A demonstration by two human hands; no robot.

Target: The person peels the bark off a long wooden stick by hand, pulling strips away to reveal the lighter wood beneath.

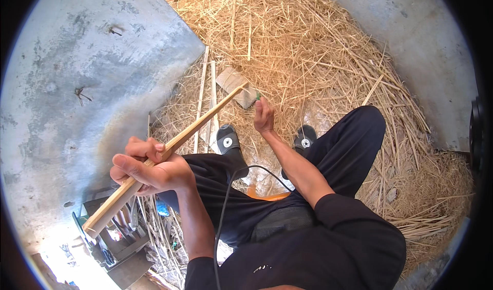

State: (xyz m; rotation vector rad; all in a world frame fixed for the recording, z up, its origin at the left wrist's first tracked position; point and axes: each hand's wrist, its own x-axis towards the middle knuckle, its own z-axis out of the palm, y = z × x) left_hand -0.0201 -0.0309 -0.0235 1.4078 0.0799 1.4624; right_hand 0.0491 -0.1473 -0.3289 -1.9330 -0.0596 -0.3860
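Observation:
My left hand (154,169) is closed around a long, pale split-bamboo stick (192,127), gripping it toward its thick near end. The stick slants up and to the right, and its far tip tapers to a narrow point. Close to that tip is my right hand (264,116), its fingers curled shut. A small green thing (258,96) pokes out above those fingers; most of it is hidden, so its kind cannot be made out. Beneath the tip, a worn flat wooden block (233,84) lies on the ground among the shavings.
Thin tan shavings (287,38) cover the ground ahead and to the right. Long strips (202,102) lie left of my sandalled feet. A bluish wall (87,79) rises at left, another (411,48) at right. A rack of tools (120,233) stands at lower left. A black cable (224,213) crosses my lap.

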